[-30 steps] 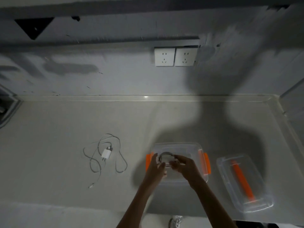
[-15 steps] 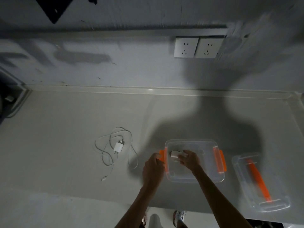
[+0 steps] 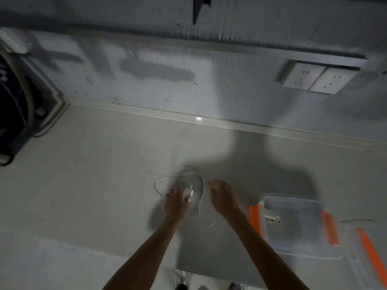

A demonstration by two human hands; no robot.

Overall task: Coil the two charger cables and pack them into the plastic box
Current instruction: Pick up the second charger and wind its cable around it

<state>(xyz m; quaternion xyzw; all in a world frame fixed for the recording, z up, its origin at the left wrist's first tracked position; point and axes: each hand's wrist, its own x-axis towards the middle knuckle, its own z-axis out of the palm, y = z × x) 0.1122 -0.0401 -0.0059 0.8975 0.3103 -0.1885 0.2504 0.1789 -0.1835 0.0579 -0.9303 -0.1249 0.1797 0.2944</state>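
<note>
A loose white charger cable (image 3: 200,186) with its white plug (image 3: 188,193) lies tangled on the pale counter. My left hand (image 3: 174,203) rests on the plug, fingers touching it; whether it grips is blurred. Just right of the cable loops, my right hand (image 3: 222,195) hovers with fingers apart and nothing in it. The clear plastic box (image 3: 293,237) with orange latches stands to the right, and a coiled charger (image 3: 272,218) lies inside near its left wall.
The box's clear lid with an orange handle (image 3: 370,254) lies at the far right edge. Two wall sockets (image 3: 318,79) sit above the counter's back rim. A dark appliance (image 3: 12,114) stands at the far left. The counter's front edge runs below my forearms.
Both hands left the box, where the first coiled charger stays, and moved left to the loose cable. The view swung left, so the box sits at the right.
</note>
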